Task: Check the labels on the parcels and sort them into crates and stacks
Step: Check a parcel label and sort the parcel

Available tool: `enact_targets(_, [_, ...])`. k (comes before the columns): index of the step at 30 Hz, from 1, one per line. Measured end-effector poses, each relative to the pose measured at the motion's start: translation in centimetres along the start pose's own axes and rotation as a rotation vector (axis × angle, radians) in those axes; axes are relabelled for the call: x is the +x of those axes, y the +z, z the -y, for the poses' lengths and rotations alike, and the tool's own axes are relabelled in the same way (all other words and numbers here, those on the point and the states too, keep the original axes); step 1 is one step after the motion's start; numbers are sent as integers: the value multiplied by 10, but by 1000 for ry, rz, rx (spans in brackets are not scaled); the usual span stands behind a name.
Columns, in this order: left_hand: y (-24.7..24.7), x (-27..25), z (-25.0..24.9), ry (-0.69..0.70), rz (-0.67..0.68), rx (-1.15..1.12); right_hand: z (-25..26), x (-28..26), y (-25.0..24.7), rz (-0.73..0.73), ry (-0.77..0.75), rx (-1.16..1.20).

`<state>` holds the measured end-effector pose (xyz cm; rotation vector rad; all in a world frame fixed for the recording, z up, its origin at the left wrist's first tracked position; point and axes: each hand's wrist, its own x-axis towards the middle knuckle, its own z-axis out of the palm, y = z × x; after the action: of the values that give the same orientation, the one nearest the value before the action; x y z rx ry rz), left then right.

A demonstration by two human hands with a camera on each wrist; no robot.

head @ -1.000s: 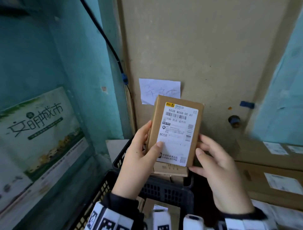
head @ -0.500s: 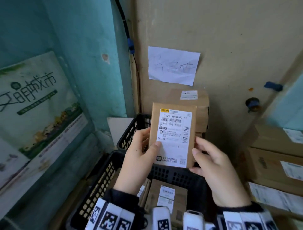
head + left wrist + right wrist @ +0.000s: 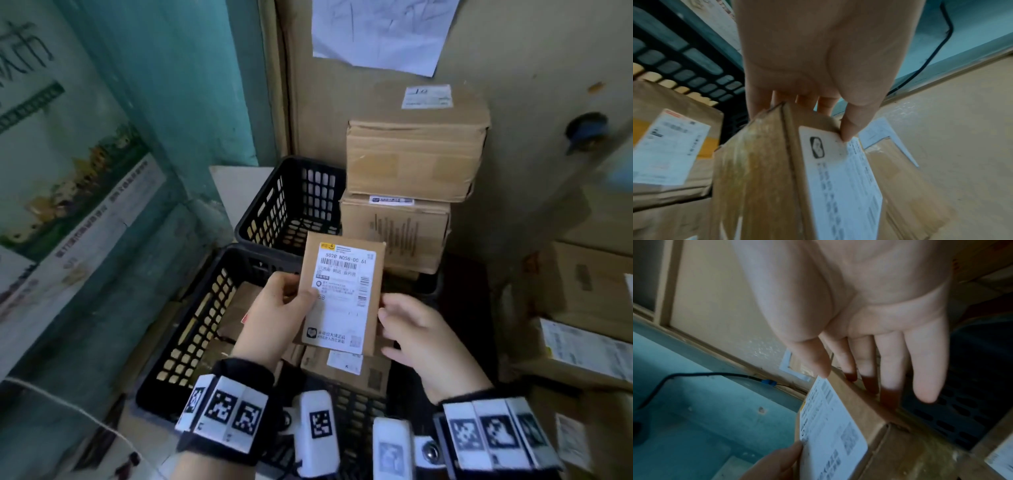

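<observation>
I hold a small flat cardboard parcel [image 3: 342, 298] upright over the near black crate [image 3: 191, 329], its white label facing me. My left hand [image 3: 287, 298] grips its left edge, thumb pressed on the label and fingers behind. In the left wrist view the left hand [image 3: 813, 68] pinches the parcel [image 3: 766, 170] the same way. My right hand [image 3: 394, 318] rests against the right edge with fairly straight fingers. The right wrist view shows the right hand [image 3: 869, 313] with fingertips behind the parcel [image 3: 857, 402] and the little finger free.
The near crate holds several labelled parcels [image 3: 346, 366]. A second black crate [image 3: 291, 205] stands behind it beside two stacked cardboard boxes [image 3: 411, 154]. More boxes [image 3: 589, 284] pile up at the right. A paper note [image 3: 376, 31] hangs on the wall.
The parcel has come down from in front of the wall note to just above the near crate. Both hands keep their places on it, and the view has tilted down.
</observation>
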<state>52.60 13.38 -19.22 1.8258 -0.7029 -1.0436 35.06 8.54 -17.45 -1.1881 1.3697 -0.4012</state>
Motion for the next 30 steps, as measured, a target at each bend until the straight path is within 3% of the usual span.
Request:
enact_targets(7, [-2, 23, 48, -193, 199, 174, -31, 21, 25, 98, 265, -104])
enact_targets(17, [-9, 39, 97, -473, 422, 412, -70, 40, 50, 218, 497, -166])
enact_targets(25, [-11, 44, 131, -555, 528, 492, -99, 51, 80, 304, 620, -287])
enact_targets(30, [-11, 49, 150, -553, 538, 591, -122, 59, 97, 347, 722, -239])
